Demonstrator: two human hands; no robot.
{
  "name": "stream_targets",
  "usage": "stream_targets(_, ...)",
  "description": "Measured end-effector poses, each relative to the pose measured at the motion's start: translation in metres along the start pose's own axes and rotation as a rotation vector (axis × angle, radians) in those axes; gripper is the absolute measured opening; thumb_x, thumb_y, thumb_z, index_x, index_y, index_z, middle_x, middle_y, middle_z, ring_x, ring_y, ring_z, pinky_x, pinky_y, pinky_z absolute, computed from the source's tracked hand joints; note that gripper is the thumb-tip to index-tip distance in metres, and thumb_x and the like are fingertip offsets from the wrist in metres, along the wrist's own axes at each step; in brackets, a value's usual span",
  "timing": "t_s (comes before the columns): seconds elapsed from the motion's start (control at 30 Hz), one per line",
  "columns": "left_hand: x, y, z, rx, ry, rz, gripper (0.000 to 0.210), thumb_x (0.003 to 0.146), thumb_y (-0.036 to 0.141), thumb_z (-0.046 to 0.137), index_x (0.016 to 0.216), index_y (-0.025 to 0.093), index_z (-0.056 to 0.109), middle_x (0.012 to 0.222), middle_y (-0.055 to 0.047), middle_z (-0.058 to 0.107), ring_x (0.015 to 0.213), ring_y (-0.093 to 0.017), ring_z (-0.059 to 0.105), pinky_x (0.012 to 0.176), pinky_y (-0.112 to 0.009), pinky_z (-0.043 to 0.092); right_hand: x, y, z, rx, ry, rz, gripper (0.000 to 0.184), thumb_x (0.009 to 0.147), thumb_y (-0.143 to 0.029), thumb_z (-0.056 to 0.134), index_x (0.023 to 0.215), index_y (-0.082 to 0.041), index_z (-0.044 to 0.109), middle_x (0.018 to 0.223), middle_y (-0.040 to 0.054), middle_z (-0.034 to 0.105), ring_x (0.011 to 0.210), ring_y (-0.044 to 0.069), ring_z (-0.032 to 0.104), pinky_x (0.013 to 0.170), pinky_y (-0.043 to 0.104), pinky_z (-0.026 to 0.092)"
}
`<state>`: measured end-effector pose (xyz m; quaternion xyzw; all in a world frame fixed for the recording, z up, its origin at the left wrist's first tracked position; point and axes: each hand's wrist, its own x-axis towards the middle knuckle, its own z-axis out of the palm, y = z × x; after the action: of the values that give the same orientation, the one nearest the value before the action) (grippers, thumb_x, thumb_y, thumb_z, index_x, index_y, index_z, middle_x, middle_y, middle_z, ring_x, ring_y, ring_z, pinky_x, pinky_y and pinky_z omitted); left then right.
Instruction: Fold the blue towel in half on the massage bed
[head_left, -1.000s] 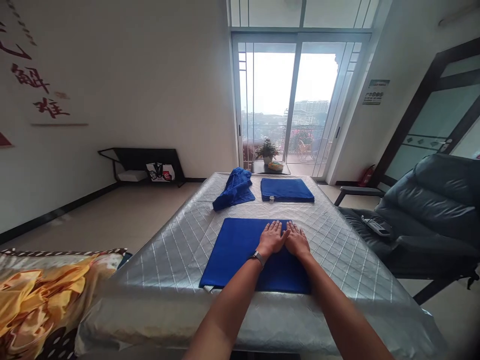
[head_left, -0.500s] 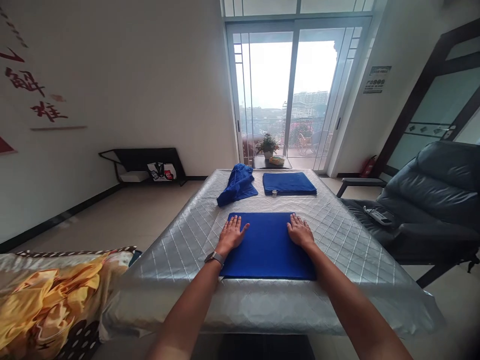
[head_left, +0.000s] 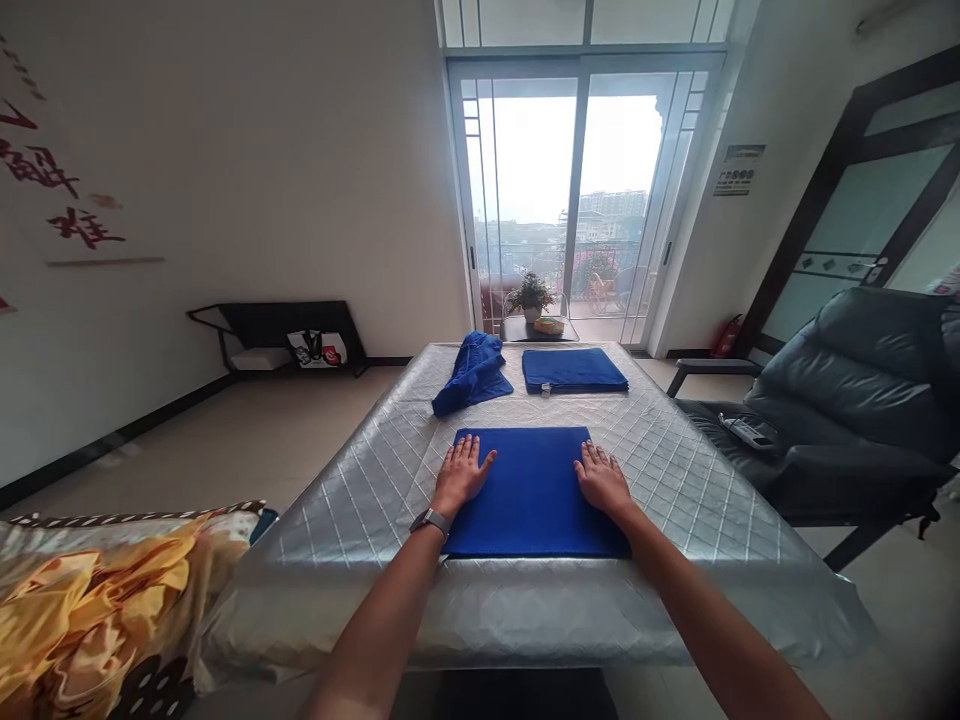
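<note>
A blue towel (head_left: 536, 495), laid out as a flat rectangle, is on the silver quilted tablecloth (head_left: 367, 500) near the table's front edge. My left hand (head_left: 463, 472) rests flat on its left side, fingers stretched out and thumb apart; a watch (head_left: 431, 520) is on that wrist. On the right side of the cloth lies my right hand (head_left: 602, 475), palm down with fingers extended. Beyond them sit a crumpled blue towel (head_left: 474, 375) at the left and a neat stack of folded blue towels (head_left: 575, 370) with a small white tag at the right.
A dark armchair (head_left: 847, 400) stands right of the table, with a grey device (head_left: 748, 432) on its seat. Yellow clothes (head_left: 97, 610) are heaped at lower left. Behind the table are a potted plant (head_left: 532, 295) and a glass sliding door (head_left: 525, 190).
My view has shifted slightly, so the room sits a little lower and further left. Both hands stay flat on the towel in nearly the same places.
</note>
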<state>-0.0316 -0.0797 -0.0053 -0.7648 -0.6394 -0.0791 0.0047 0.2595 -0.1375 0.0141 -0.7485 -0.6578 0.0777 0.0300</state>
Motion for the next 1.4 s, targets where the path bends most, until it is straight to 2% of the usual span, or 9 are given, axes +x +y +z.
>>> stream_targets(0.13, 0.002, -0.002, -0.005, 0.052, -0.015, -0.015, 0.084, 0.100, 0.065, 0.008, 0.158, 0.007, 0.028, 0.165, -0.017, 0.026, 0.153, -0.027, 0.022, 0.125, -0.044, 0.017, -0.003, 0.000, 0.003, 0.013, 0.037, 0.001, 0.066, 0.103, -0.040, 0.016, 0.162, -0.010, 0.017, 0.169, 0.0048, 0.013, 0.155, 0.021, 0.011, 0.125, 0.041, 0.005)
stream_targets(0.23, 0.006, 0.014, -0.011, 0.066, 0.002, -0.038, 0.087, 0.100, 0.066, 0.011, 0.157, 0.003, 0.029, 0.164, -0.020, 0.025, 0.153, -0.031, 0.021, 0.125, -0.046, 0.016, -0.002, 0.000, 0.004, 0.031, 0.056, -0.004, 0.067, 0.103, -0.041, 0.016, 0.162, -0.010, 0.019, 0.169, 0.0048, 0.015, 0.155, 0.021, 0.013, 0.125, 0.041, 0.004)
stream_targets(0.33, 0.007, 0.057, -0.009, -0.014, -0.007, 0.070, 0.082, 0.101, 0.064, 0.010, 0.157, 0.008, 0.030, 0.164, -0.016, 0.028, 0.154, -0.029, 0.021, 0.125, -0.046, 0.018, -0.001, 0.000, 0.005, 0.039, 0.059, -0.001, 0.067, 0.103, -0.042, 0.015, 0.162, -0.010, 0.018, 0.169, 0.0047, 0.015, 0.155, 0.021, 0.013, 0.125, 0.041, 0.005)
stream_targets(0.5, -0.005, 0.147, 0.006, -0.148, -0.015, 0.420, 0.075, 0.103, 0.058, 0.006, 0.157, 0.014, 0.034, 0.164, -0.010, 0.030, 0.154, -0.021, 0.021, 0.126, -0.041, 0.016, -0.002, 0.003, 0.007, -0.010, 0.065, -0.030, 0.066, 0.103, -0.039, 0.016, 0.162, -0.009, 0.019, 0.169, 0.0062, 0.014, 0.155, 0.022, 0.014, 0.125, 0.042, 0.007)
stream_targets(0.6, -0.011, 0.162, 0.009, -0.162, -0.042, 0.426, 0.076, 0.103, 0.057, 0.005, 0.156, 0.012, 0.034, 0.164, -0.011, 0.030, 0.154, -0.021, 0.022, 0.127, -0.041, 0.016, -0.002, 0.003, 0.007, -0.018, 0.064, -0.041, 0.065, 0.103, -0.039, 0.017, 0.162, -0.010, 0.020, 0.169, 0.0060, 0.015, 0.155, 0.022, 0.014, 0.124, 0.041, 0.008)
stream_targets(0.7, -0.012, 0.139, 0.004, -0.147, -0.087, 0.357, 0.077, 0.102, 0.060, 0.007, 0.158, 0.012, 0.031, 0.165, -0.011, 0.027, 0.154, -0.022, 0.019, 0.127, -0.042, 0.016, -0.003, 0.002, 0.005, 0.009, 0.068, -0.021, 0.066, 0.103, -0.040, 0.017, 0.162, -0.009, 0.020, 0.169, 0.0061, 0.016, 0.155, 0.022, 0.015, 0.125, 0.042, 0.007)
stream_targets(0.93, -0.030, 0.015, -0.008, -0.034, -0.130, 0.096, 0.083, 0.100, 0.065, 0.008, 0.160, 0.009, 0.023, 0.167, -0.012, 0.018, 0.155, -0.025, 0.014, 0.126, -0.044, 0.013, -0.004, 0.000, 0.003, 0.032, 0.062, -0.005, 0.067, 0.102, -0.041, 0.016, 0.162, -0.010, 0.019, 0.169, 0.0042, 0.016, 0.155, 0.021, 0.013, 0.125, 0.041, 0.005)
stream_targets(1.03, -0.044, -0.018, -0.008, -0.004, -0.098, 0.046, 0.083, 0.101, 0.064, 0.009, 0.160, 0.008, 0.022, 0.167, -0.013, 0.016, 0.155, -0.025, 0.014, 0.126, -0.043, 0.015, -0.003, 0.000, 0.004, 0.027, 0.058, -0.004, 0.067, 0.102, -0.041, 0.016, 0.162, -0.010, 0.020, 0.169, 0.0040, 0.015, 0.155, 0.021, 0.014, 0.125, 0.041, 0.006)
stream_targets(1.4, -0.055, -0.016, -0.016, 0.030, -0.070, 0.016, 0.085, 0.100, 0.067, 0.010, 0.159, 0.007, 0.024, 0.166, -0.015, 0.019, 0.154, -0.027, 0.020, 0.125, -0.042, 0.018, -0.027, 0.001, -0.004, -0.020, 0.034, -0.020, 0.065, 0.103, -0.038, 0.014, 0.162, -0.011, 0.019, 0.169, 0.0039, 0.013, 0.156, 0.021, 0.010, 0.125, 0.043, 0.008)
